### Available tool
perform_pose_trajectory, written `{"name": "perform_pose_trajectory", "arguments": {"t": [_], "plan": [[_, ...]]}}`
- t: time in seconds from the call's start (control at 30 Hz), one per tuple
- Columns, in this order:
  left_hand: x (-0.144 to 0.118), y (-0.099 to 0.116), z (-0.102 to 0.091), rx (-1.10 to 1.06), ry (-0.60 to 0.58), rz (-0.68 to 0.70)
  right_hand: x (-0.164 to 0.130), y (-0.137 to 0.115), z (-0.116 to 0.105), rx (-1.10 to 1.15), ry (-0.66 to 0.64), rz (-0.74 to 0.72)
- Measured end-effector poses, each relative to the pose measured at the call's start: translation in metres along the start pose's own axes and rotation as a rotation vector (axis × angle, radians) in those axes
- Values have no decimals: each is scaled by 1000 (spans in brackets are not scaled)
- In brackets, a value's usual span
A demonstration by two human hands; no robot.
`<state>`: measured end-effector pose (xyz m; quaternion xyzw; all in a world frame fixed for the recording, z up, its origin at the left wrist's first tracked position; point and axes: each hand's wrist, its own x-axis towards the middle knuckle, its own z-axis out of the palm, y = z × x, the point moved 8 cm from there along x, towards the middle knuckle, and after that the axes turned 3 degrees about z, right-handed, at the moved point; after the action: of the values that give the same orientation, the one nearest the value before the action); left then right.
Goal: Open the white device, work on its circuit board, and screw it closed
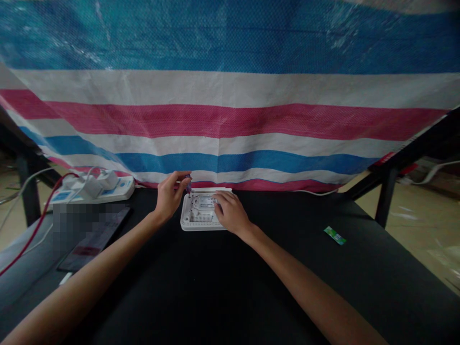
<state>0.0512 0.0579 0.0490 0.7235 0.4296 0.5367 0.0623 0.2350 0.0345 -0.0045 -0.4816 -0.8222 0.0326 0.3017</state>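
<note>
Black table point(223, 287) with a big striped tarp point(230, 120) hanging behind it, blue, white and pink bands all the way across. Only one view, from the head cam looking down.

Both arms reach out to a white device point(200, 215) lying flat near the back edge of the table, right in front of the tarp, and it looks underside up, with a label and vent holes showing. Left hand point(169, 195) has its fingers pinched round a small screwdriver point(188, 184), held upright with its tip at the device's back left corner. Right hand point(230, 212) lies flat on the right part of the device, fingers together, pressing down on it.

Off to the left sits a power strip point(94, 188) with plugs and a red cable point(34, 230), and a dark phone point(94, 239) lies near it. Well to the right there's a little green packet point(335, 235).
</note>
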Motion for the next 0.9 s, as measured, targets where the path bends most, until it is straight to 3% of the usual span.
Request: {"name": "perform_pose_trajectory", "arguments": {"t": [0.23,0.47,0.9], "plan": [[0,2,0,11,-4,6,0,0,0,-1,-7,11],[-2,9,1,22,-40,103,0,1,0,11,-2,19],[-4,7,1,46,-16,77,0,-1,-1,8,-5,13]]}}
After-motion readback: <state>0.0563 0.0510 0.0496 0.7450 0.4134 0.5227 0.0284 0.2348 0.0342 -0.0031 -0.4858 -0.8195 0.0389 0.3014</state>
